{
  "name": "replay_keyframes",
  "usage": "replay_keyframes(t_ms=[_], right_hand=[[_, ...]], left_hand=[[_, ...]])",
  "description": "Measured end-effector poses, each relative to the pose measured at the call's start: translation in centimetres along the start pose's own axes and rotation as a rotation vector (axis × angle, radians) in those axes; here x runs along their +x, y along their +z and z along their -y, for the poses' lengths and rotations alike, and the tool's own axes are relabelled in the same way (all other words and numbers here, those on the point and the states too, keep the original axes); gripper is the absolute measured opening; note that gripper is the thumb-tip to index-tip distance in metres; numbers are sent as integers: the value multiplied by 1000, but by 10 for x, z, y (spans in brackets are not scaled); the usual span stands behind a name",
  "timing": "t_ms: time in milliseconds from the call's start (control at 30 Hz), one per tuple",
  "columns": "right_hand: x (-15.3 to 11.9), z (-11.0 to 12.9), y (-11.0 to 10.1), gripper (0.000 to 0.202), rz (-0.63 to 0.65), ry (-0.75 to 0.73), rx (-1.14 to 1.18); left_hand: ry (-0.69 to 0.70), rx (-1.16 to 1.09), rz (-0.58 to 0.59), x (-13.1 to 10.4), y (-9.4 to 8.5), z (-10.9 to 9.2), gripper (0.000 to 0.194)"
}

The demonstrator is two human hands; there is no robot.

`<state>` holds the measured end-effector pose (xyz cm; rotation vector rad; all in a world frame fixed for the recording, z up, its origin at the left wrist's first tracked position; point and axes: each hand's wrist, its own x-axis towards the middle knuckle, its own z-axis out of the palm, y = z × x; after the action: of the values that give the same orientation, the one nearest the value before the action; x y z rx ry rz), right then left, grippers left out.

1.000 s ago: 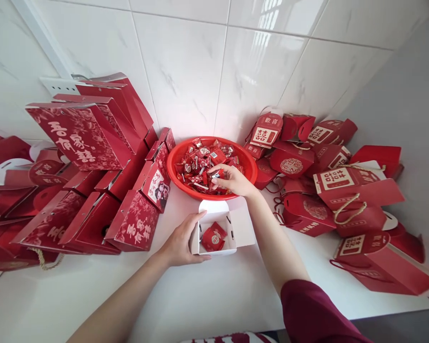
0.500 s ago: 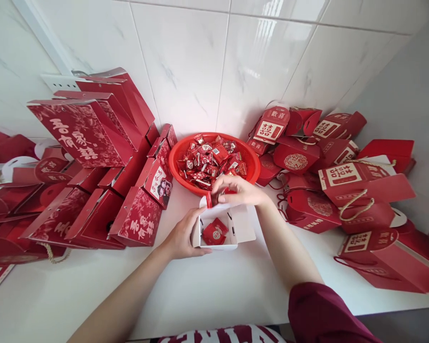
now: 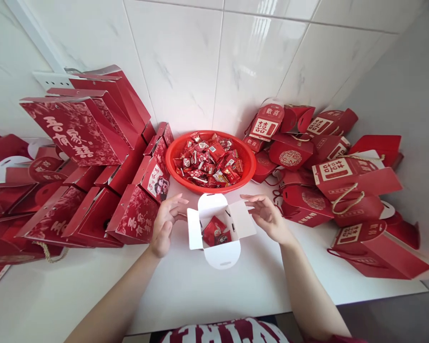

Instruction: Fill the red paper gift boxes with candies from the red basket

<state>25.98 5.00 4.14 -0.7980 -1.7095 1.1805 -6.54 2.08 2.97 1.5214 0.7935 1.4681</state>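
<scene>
A small gift box, white inside, stands on the table with all its flaps spread outward. In it lie a few red wrapped candies. My left hand is beside the box's left flap, fingers apart and holding nothing. On the other side, my right hand is open too, its fingertips close to the right flap; whether they touch it I cannot tell. Just behind the box is a red plastic basket heaped with red-wrapped candies.
Rows of red boxes stand at the left, with tall red boxes stacked on them. At the right is a pile of red gift boxes with cord handles. A tiled wall closes off the back; white tabletop shows in front.
My right hand has released the red candy and moved right of the box. My left hand has let go of the box and shifted left. The box's front flap is now folded outward.
</scene>
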Motion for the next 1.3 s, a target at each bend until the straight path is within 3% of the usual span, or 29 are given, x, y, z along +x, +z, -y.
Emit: replay_keyframes(t_ms=[100, 167, 233, 333, 433, 533, 700, 800, 833, 933, 1000, 1067, 1167, 1300], right_hand=[[-10, 1, 1, 66, 202, 45, -7], [-12, 4, 0, 96, 323, 68, -69], [-13, 4, 0, 119, 380, 83, -124], [-12, 1, 7, 132, 390, 85, -203], [-8, -2, 18, 125, 410, -2, -272], [-4, 1, 28, 96, 401, -83, -325], [-1, 9, 45, 33, 244, -69, -255], [-3, 7, 59, 18, 124, -12, -193], [-3, 5, 64, 20, 75, -4, -161], [-3, -1, 71, 63, -9, 10, -65], [-3, -5, 71, 84, 30, 28, -34], [-3, -6, 68, 91, 71, 47, -21], [-3, -6, 63, 91, 75, 68, 0], [-2, -2, 60, 54, 117, 17, -26]], left_hand=[[45, 19, -9, -3, 4, -4, 51], [109, 192, 74, -4, 6, -7, 49], [199, 432, 200, -4, 7, -8, 47], [321, 704, 346, -3, 10, -8, 50], [365, 789, 397, -2, 11, -6, 52], [377, 781, 421, 1, 12, -6, 49], [336, 720, 447, 3, 11, -7, 41], [291, 664, 447, 0, 11, -6, 33], [272, 650, 429, -1, 11, -5, 31], [198, 655, 333, -5, 12, -2, 30], [159, 630, 292, -7, 15, 1, 45], [109, 539, 296, -9, 18, 4, 73], [-11, 394, 317, -11, 24, 6, 99], [-52, 421, 394, -9, 25, 4, 83]])
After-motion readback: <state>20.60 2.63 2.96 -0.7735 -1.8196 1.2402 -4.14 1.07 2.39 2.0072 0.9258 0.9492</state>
